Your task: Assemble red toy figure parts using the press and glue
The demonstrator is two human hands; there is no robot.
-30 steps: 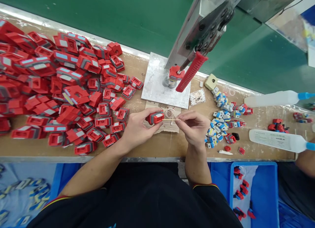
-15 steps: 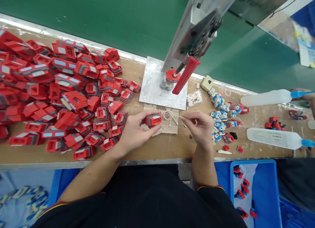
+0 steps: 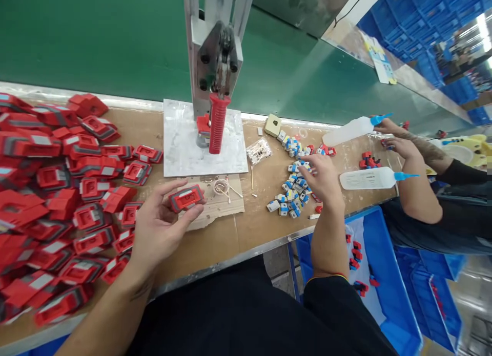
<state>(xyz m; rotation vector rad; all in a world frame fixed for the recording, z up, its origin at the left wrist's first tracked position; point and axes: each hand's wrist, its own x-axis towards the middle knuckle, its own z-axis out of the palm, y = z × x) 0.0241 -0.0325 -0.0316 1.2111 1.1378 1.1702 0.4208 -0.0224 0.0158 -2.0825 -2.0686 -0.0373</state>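
Note:
My left hand (image 3: 157, 233) is closed around a red plastic housing with a grey band (image 3: 186, 198), its hollow side turned up toward me. My right hand (image 3: 325, 179) reaches over a pile of small white, blue and yellow parts (image 3: 294, 192), thumb and fingers apart at the pile's upper edge; nothing shows between them. Between the hands, a cardboard piece (image 3: 203, 220) bears a small round clear dish (image 3: 221, 187) with cotton swabs (image 3: 235, 189) lying at it. A pack of cotton swabs (image 3: 259, 150) lies behind.
Many red housings (image 3: 90, 166) are heaped at left. A press with a red handle (image 3: 219, 123) stands on a metal plate (image 3: 203, 164). At right lie two squeeze bottles (image 3: 348, 130), a blue bin (image 3: 400, 289) below the edge, and a co-worker's hands (image 3: 403, 148).
My right hand has let go of the thin swab stick and moved right to the pile of small parts. My left hand still holds the red housing, now turned. The view has swung right.

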